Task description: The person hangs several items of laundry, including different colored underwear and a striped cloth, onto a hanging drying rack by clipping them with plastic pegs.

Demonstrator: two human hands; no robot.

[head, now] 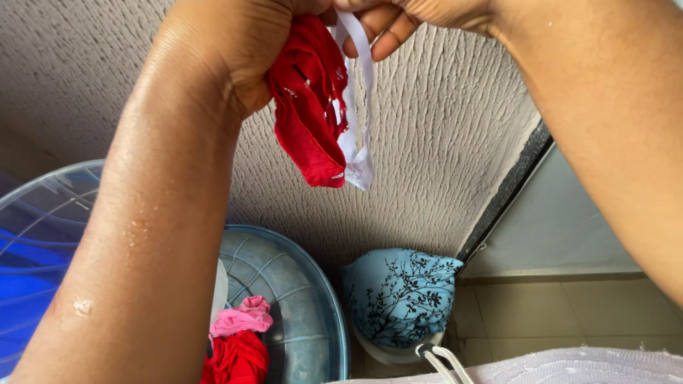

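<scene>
Both hands are raised at the top of the head view, close together. My left hand (220, 50) is closed around a wet red garment (307, 107) that hangs down below it. My right hand (405, 18) pinches a white strap (359, 92) attached to the same garment; the strap dangles beside the red cloth. Water drops and a bit of foam sit on my left forearm. Both hands are partly cut off by the top edge.
A rough textured wall (427, 142) is right behind the hands. Below stand a blue plastic basin (313, 299) holding pink and red clothes (238, 341), a second blue basin (43, 220) at left, and a blue patterned cloth (402, 291) over a bucket. Tiled floor at right.
</scene>
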